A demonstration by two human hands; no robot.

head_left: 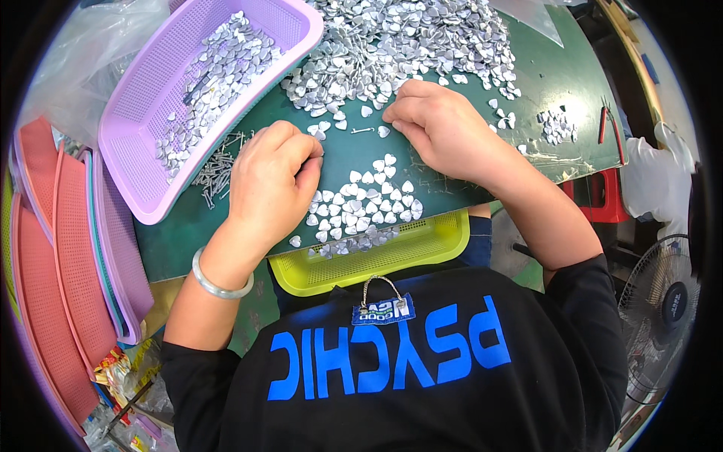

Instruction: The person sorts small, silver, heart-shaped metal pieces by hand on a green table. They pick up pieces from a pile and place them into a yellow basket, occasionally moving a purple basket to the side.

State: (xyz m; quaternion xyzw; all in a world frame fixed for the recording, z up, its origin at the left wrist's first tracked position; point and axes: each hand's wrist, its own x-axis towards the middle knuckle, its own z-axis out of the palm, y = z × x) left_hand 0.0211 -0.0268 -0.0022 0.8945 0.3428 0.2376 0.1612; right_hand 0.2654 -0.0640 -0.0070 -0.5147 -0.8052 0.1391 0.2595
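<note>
My left hand (267, 181), with a pale bangle (218, 280) at the wrist, is closed over the green table, thumb and fingers pressed together. My right hand (444, 128) is pinched at the near edge of a big pile of silver heart-shaped pieces (414, 49). Anything in either pinch is too small or hidden to name. Between the hands lie a thin metal pin (362, 130) and a loose heart (384, 131). A spread of silver hearts (369, 200) covers the table nearer me. Beside my left hand sits a heap of metal pins (216, 173).
A purple basket (120, 177) holding hearts stands at the left. Below the table's front edge, a yellow-green basket (433, 242) holds more hearts. Stacked pink baskets (79, 264) are at far left. Pliers (611, 128) and a small heart heap (557, 126) lie right; a fan (670, 305) stands beyond.
</note>
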